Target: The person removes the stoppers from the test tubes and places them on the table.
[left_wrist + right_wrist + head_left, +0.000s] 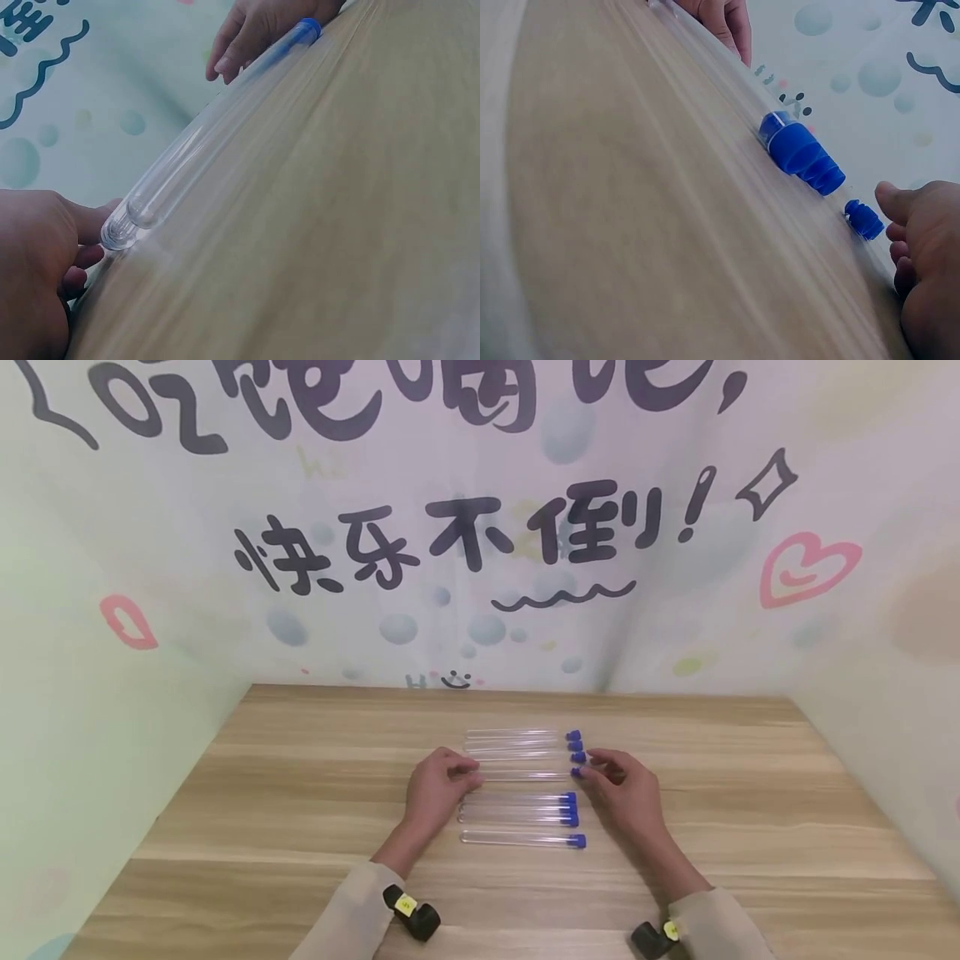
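My left hand [441, 785] pinches the rounded end of a clear test tube [525, 776] between thumb and index finger. At that tube's other end lies a loose blue stopper [576, 772]. My right hand [628, 789] is beside it, thumb and fingers slightly parted and close to the stopper. In the right wrist view a ridged blue stopper [864, 219] lies on the table just off the fingertips. Nearer my body, several stoppered test tubes [517, 818] lie parallel, with another stoppered tube [521, 838] closest to me.
Beyond my hands several unstoppered tubes [513, 744] lie side by side, with loose blue stoppers [575, 746] off their right ends. Everything lies on a wood-grain table [300, 760]. A printed white backdrop [450, 610] rises along its back edge, and pale walls flank both sides.
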`<act>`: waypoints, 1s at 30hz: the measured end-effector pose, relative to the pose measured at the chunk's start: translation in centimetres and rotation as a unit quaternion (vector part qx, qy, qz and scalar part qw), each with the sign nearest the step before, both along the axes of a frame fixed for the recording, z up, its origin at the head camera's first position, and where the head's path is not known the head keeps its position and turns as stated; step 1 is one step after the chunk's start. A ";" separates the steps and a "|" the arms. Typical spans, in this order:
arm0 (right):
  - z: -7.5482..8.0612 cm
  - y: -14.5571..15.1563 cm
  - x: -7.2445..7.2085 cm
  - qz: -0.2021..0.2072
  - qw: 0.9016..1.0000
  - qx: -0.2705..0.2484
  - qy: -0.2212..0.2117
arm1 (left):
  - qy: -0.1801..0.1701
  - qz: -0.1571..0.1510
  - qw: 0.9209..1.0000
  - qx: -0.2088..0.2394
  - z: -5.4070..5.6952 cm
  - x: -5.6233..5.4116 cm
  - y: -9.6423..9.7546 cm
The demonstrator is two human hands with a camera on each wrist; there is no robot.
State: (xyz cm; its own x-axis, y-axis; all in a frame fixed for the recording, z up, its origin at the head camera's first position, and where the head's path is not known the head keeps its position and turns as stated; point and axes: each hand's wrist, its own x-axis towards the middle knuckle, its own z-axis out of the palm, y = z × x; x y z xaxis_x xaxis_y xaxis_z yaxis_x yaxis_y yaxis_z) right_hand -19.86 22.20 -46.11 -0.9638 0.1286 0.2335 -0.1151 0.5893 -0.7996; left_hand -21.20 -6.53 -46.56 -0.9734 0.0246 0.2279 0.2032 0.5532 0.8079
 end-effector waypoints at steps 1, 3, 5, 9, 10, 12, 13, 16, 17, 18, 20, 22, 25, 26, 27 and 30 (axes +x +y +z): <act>0.0 0.0 0.0 -0.001 1.000 -0.005 0.006 | 0.001 0.000 1.000 0.001 0.0 0.0 0.0; 0.0 0.1 0.0 -0.002 1.000 -0.012 0.019 | 0.003 0.000 1.000 0.006 0.1 0.1 0.0; 0.0 0.1 -0.1 -0.003 0.999 -0.025 0.030 | 0.005 0.000 1.000 0.009 0.1 0.2 0.0; 0.1 0.0 0.2 -0.016 0.999 -0.043 0.020 | 0.010 -0.005 1.000 0.025 0.0 0.2 -0.2; 0.1 0.0 0.3 -0.020 0.999 -0.049 0.012 | 0.010 -0.006 0.999 0.030 0.0 0.2 -0.2; 0.3 -0.2 0.6 -0.025 0.998 -0.057 -0.008 | 0.013 -0.007 0.999 0.040 0.1 0.2 -0.3; 0.3 -0.2 0.8 -0.027 0.998 -0.055 -0.017 | 0.013 -0.007 0.999 0.044 0.1 0.2 -0.4; 0.2 -0.3 1.2 -0.020 0.998 -0.051 -0.032 | 0.009 -0.008 0.998 0.054 0.1 0.3 -0.7; 0.2 -0.3 1.3 -0.015 0.998 -0.049 -0.033 | 0.011 -0.012 0.998 0.057 0.1 0.4 -0.8; 0.1 -0.4 1.5 -0.009 0.998 -0.045 -0.031 | 0.010 -0.016 0.998 0.059 0.1 0.5 -0.9; 0.1 -0.4 1.7 0.004 0.999 -0.038 -0.025 | 0.007 -0.025 0.998 0.062 0.0 0.8 -1.2; -0.1 -0.4 1.9 0.016 0.999 -0.026 -0.018 | 0.007 -0.036 0.997 0.064 0.1 1.2 -1.5; -0.2 -0.4 2.2 0.031 0.999 -0.015 -0.009 | 0.006 -0.048 0.997 0.064 0.0 1.6 -1.9; -0.3 -0.4 2.2 0.035 0.999 -0.011 -0.007 | 0.009 -0.052 0.997 0.063 0.0 1.7 -2.0; -0.3 -0.4 2.3 0.040 0.999 -0.008 -0.005 | 0.010 -0.056 0.996 0.064 0.0 1.8 -2.2; -0.2 -0.4 2.4 0.054 0.999 0.003 -0.003 | 0.015 -0.063 0.996 0.061 -0.1 1.9 -2.3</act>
State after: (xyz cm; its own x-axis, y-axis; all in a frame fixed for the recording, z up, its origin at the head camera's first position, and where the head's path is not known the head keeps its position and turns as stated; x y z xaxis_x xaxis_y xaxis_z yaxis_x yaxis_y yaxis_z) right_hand -17.42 21.85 -46.35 -0.9733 0.0223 0.2286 -0.1739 0.5788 -0.7967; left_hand -19.33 -8.87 -46.62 -0.9570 0.1165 0.2658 0.2899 0.4202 0.8599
